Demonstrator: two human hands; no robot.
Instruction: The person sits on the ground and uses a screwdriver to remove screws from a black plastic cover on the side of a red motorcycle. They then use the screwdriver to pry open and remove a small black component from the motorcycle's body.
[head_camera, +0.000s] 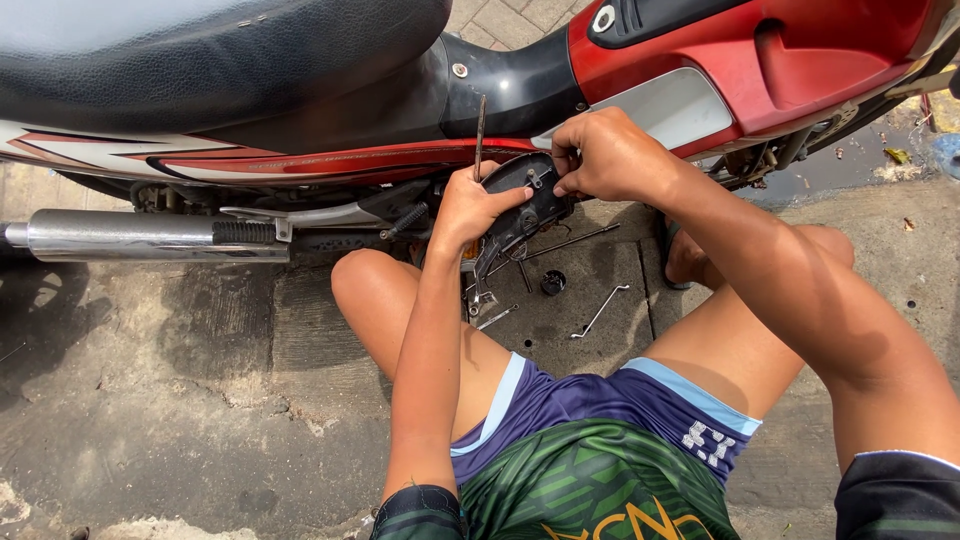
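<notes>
I squat beside a red and black motorcycle (760, 60). My left hand (470, 205) grips a black plastic cover piece (525, 205) and also holds a thin screwdriver (480, 130) pointing up. My right hand (605, 155) pinches the top edge of the same black cover, fingers at a small fitting on it. The cover is held just below the bike's side panel, in front of the engine area.
A chrome exhaust pipe (140, 235) runs along the left. On the concrete between my knees lie a bent metal wrench (598, 312), a small black cap (553, 283), a long thin rod (565, 243) and other small tools (495, 318). The black seat (200, 50) fills the top left.
</notes>
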